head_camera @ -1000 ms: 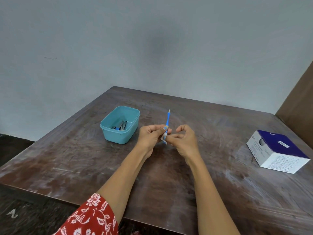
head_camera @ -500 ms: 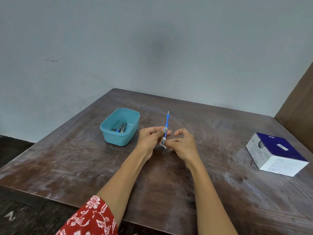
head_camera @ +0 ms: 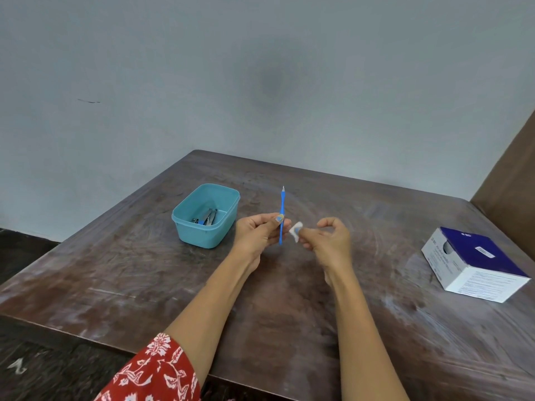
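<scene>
Holding the blue tool (head_camera: 281, 209) upright above the desk (head_camera: 144, 270), the left hand (head_camera: 257, 235) pinches its lower shaft; the right hand (head_camera: 330, 241) pinches a white pad (head_camera: 296, 230) just beside it. Recommended: steady the shaft, wipe in full strokes, avoiding the tip

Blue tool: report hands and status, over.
Left hand pinches blue tool upright, tip up. Right hand pinches white pad, apart from tool. Nothing between them; teal tub off left.

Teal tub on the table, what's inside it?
A few small metal tools, perhaps nail clippers, lie on the floor of the teal tub. Its near wall hides the front of the floor.
</scene>
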Motion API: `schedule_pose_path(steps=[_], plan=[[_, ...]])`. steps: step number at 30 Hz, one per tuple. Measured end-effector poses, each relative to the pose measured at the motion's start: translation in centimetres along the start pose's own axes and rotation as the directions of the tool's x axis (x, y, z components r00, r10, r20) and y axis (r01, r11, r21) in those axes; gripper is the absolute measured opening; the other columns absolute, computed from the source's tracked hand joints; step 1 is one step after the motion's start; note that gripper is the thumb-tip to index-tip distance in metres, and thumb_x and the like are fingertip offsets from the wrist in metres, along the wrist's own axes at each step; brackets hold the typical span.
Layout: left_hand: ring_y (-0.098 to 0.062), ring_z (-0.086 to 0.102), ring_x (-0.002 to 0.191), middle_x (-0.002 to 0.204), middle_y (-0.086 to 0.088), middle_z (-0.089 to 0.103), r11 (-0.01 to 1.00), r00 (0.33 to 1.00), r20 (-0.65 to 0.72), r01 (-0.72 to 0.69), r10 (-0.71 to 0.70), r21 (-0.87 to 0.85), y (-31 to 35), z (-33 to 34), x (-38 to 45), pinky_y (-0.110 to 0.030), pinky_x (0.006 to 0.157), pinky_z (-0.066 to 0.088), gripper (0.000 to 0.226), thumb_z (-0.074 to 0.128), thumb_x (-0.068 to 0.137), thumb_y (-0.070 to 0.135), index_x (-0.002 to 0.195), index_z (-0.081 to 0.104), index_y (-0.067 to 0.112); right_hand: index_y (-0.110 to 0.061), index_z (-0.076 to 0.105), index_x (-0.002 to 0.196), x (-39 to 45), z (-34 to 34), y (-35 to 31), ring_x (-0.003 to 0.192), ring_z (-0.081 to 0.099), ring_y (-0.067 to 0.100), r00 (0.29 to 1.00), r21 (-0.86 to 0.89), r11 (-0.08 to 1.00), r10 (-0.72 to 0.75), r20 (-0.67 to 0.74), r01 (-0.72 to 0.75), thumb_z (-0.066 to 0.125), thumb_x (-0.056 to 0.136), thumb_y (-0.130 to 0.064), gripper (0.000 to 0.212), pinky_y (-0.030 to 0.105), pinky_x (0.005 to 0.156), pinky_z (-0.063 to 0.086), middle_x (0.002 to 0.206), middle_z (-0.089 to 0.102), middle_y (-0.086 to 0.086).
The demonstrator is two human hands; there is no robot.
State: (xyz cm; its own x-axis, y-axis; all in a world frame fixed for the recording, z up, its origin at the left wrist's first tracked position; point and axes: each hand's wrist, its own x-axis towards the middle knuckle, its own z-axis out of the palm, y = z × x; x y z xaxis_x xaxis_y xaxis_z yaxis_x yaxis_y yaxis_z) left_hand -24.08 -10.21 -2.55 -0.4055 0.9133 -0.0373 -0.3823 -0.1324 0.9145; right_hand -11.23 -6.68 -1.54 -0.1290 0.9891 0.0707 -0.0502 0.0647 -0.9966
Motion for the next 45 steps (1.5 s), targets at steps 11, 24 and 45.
schedule_pose_path(steps=[11,24,45], plan=[[-0.013,0.070,0.062,0.069,-0.004,0.072,0.970,0.988,0.153,-0.026,-0.012,0.243,-0.7,0.8,-1.0,-0.027,0.065,0.059,0.015,0.062,0.086,0.002,0.098,0.067,-0.005,-0.021,0.042,0.082,0.2,0.3,-0.2,0.075,0.069,0.024,0.983,0.091,0.984,-0.143,-0.118,0.154,0.077,0.072,-0.005,0.041,0.030,0.076,0.052,0.073,0.071,0.001],[-0.011,0.069,0.059,0.074,-0.010,0.070,0.938,0.983,0.180,-0.023,-0.042,0.347,0.0,0.9,-2.1,-0.024,0.060,0.059,0.008,0.062,0.085,0.002,0.091,0.067,-0.001,-0.021,0.036,0.078,0.7,0.3,0.2,0.050,0.060,0.005,0.927,0.297,0.935,-0.078,-0.366,0.196,0.074,0.073,0.003,0.045,0.032,0.071,0.051,0.053,0.067,-0.005],[-0.018,0.048,0.052,0.062,-0.013,0.061,0.268,0.897,-0.208,0.106,0.391,0.958,9.3,-6.0,0.0,-0.026,0.046,0.037,0.010,0.061,0.075,0.001,0.068,0.066,-0.004,-0.024,0.046,0.081,0.3,0.3,0.8,0.058,0.062,-0.003,0.915,0.005,0.977,-0.198,-0.352,0.213,0.074,0.074,-0.004,0.036,0.026,0.075,0.049,0.068,0.067,-0.003]])
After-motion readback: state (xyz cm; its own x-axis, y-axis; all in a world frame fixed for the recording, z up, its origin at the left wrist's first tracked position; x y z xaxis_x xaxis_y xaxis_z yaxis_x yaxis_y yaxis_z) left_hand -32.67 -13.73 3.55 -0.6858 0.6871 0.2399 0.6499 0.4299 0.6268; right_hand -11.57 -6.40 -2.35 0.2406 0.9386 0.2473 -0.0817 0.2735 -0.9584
